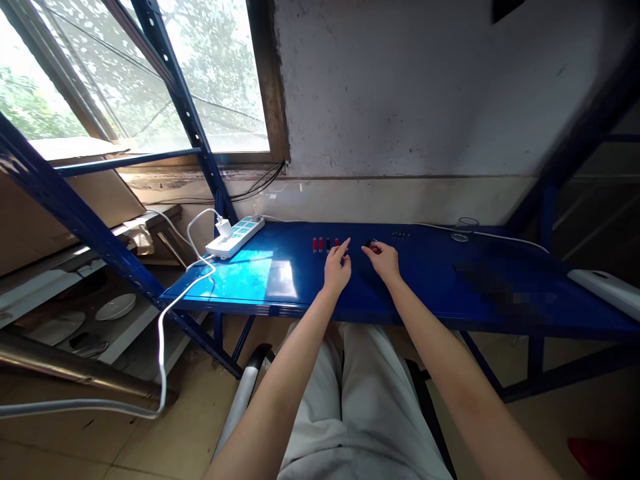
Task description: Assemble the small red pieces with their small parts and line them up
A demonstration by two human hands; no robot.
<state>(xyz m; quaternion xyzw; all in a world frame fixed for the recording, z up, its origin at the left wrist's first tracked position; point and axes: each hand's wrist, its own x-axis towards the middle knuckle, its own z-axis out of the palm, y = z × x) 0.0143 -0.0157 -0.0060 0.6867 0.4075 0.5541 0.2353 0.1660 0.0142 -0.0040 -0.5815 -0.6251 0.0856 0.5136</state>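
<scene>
A row of small red and black pieces (324,244) stands upright on the blue metal shelf (280,280). My left hand (337,267) rests beside the row's right end, index finger stretched toward the last red piece, other fingers curled. My right hand (383,257) lies just to the right, its fingertips pinched on a small black piece (369,244). A second row of tiny dark pieces (401,235) sits farther back right.
A white power strip (235,237) with a plugged charger and white cable (165,313) lies at the shelf's left. A clear glass (465,229) stands at the back right, a white flat object (605,287) at the right edge. Blue rack posts frame both sides.
</scene>
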